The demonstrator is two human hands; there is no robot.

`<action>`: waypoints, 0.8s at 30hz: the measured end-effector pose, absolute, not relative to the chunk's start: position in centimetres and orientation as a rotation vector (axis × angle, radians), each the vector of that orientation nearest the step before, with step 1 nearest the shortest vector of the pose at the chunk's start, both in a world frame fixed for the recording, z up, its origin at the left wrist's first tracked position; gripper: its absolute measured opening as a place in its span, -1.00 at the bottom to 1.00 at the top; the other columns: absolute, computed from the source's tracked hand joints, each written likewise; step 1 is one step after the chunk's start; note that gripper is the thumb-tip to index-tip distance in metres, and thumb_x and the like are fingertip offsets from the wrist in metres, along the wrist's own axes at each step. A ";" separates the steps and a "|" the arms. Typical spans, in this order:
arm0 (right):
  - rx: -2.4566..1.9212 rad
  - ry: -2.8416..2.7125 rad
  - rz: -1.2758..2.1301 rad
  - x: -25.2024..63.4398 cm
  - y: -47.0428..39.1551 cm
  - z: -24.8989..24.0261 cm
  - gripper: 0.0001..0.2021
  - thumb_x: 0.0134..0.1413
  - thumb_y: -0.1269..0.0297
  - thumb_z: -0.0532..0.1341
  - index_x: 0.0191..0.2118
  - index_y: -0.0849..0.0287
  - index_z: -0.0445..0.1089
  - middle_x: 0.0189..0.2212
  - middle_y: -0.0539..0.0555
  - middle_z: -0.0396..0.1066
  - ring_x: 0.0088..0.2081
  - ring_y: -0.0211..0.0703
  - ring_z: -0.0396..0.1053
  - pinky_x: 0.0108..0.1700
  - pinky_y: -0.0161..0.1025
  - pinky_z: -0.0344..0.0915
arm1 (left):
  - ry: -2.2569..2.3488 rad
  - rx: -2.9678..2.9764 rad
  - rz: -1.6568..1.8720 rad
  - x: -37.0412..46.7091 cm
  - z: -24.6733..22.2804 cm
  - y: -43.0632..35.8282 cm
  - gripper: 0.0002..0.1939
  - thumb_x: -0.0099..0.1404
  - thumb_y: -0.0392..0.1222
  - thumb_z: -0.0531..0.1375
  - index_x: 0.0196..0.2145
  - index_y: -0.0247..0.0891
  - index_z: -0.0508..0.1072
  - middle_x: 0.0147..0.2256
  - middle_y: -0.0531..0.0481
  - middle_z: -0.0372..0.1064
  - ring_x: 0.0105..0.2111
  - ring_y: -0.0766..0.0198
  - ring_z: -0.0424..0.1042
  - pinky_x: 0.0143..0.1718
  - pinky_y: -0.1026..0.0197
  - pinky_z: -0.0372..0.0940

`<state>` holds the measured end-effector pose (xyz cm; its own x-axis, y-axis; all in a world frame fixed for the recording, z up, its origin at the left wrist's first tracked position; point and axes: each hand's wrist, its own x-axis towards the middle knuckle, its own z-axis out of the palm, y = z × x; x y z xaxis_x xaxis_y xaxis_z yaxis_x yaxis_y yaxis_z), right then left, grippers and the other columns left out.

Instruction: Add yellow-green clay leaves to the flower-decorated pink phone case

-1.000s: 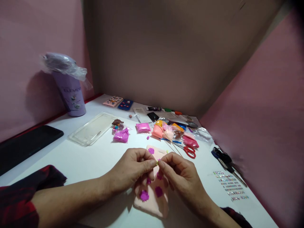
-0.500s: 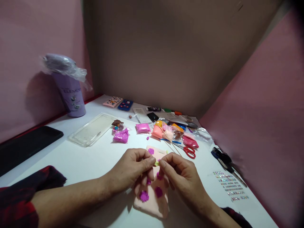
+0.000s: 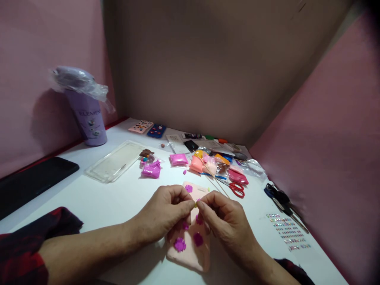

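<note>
My left hand (image 3: pixel 168 208) and my right hand (image 3: pixel 224 213) meet fingertip to fingertip, each closed in a pinch. Between them is a small bit of yellow-green clay (image 3: pixel 196 204), mostly hidden by the fingers. Beneath the hands lies a phone case covered in pale pink clay (image 3: pixel 190 259), bearing several purple clay flowers (image 3: pixel 179 244). A small yellow-green piece shows at its far right edge. Beyond the case, a tiny purple clay ball (image 3: pixel 184 172) rests on the white table.
Clay packets (image 3: pixel 178 159), wooden sticks (image 3: pixel 212 174) and red-handled scissors (image 3: pixel 236 190) lie behind the case. To the left are a clear phone case (image 3: pixel 115 162), a black phone (image 3: pixel 38 184) and a purple tumbler (image 3: pixel 87 118). Keys (image 3: pixel 280 200) and a gem sheet (image 3: pixel 289 233) lie right.
The fingertips of both hands have drawn closer together, and less of the yellow-green clay shows between them. Everything else stays in place.
</note>
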<state>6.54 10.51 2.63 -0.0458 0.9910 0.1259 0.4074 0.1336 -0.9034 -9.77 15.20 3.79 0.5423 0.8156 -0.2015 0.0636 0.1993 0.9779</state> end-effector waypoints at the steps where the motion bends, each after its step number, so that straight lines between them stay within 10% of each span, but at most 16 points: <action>1: -1.400 -1.590 0.872 6.5 10.5 2.6 -0.77 0.16 0.19 0.14 -0.46 0.19 0.29 -0.60 -0.03 0.33 -0.57 -0.32 0.25 -0.52 -0.37 0.20 | 0.871 1.280 0.634 -9.8 3.8 15.2 -0.76 0.13 -0.09 0.22 -0.50 -0.32 0.30 -0.63 0.05 0.36 -0.71 0.39 0.33 -0.72 0.41 0.15; 24: -1.410 -1.601 0.820 6.4 10.4 3.1 -0.80 0.13 0.25 0.14 -0.46 0.20 0.32 -0.59 -0.03 0.29 -0.56 -0.31 0.23 -0.51 -0.35 0.20 | 0.854 1.317 0.694 -9.8 3.6 15.2 -0.83 0.18 -0.17 0.16 -0.49 -0.32 0.32 -0.62 0.11 0.29 -0.66 0.45 0.26 -0.66 0.42 0.18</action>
